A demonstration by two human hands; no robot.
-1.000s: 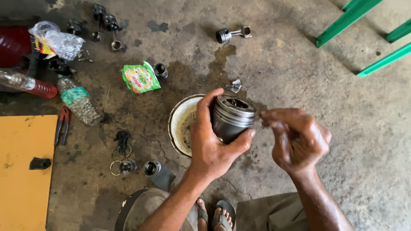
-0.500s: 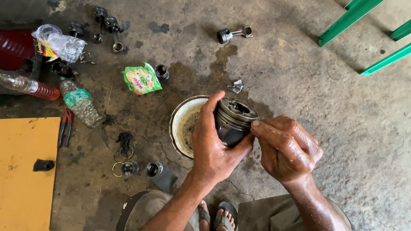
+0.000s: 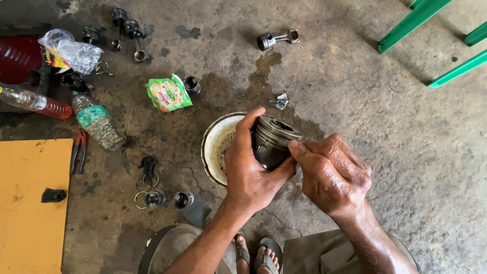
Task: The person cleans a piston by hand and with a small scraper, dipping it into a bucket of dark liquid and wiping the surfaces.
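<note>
A dark, oily piston [image 3: 274, 144] with grooved ring lands is held tilted above the white bowl [image 3: 215, 147] on the floor. Since the earlier frame, the right hand [image 3: 332, 175] has been brought against it. The left hand [image 3: 251, 172] is wrapped around its skirt; right fingertips are pressed to the rim.

Green-white sachet [image 3: 169, 93] on floor; teal-labelled bottle [image 3: 97, 122] left.

One head-worn camera looks steeply down, close above the concrete floor [image 3: 406, 152].
</note>
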